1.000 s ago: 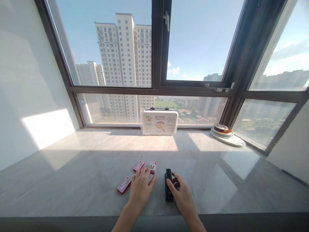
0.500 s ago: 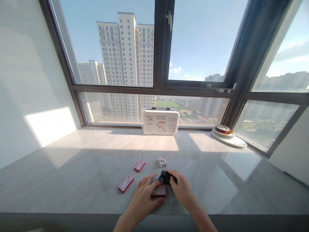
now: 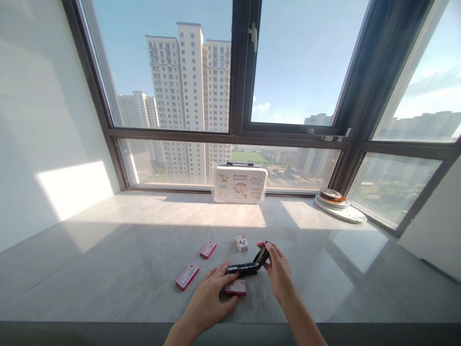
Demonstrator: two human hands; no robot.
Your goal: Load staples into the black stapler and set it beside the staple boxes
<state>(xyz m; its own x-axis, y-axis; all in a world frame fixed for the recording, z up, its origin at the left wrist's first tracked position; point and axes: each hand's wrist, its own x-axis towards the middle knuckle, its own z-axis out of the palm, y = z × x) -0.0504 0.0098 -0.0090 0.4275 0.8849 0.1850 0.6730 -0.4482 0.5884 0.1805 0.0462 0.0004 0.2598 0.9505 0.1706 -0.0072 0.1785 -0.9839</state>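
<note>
Left hand [image 3: 211, 300] clamped on stapler [image 3: 243, 268] base: hold level, near worktop's [image 3: 108, 274] front edge. Right hand [image 3: 280, 271] pinching raised lid [image 3: 262, 254]: hinge gently, mind red box [image 3: 236, 287] beneath.

red box [image 3: 236, 287] half under left hand [image 3: 209, 300], forearms [image 3: 304, 327] cut by bottom edge

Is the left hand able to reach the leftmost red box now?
Probably yes: the box lies on the sill close beside the left hand, with nothing between them, though that hand touches the stapler.
</note>
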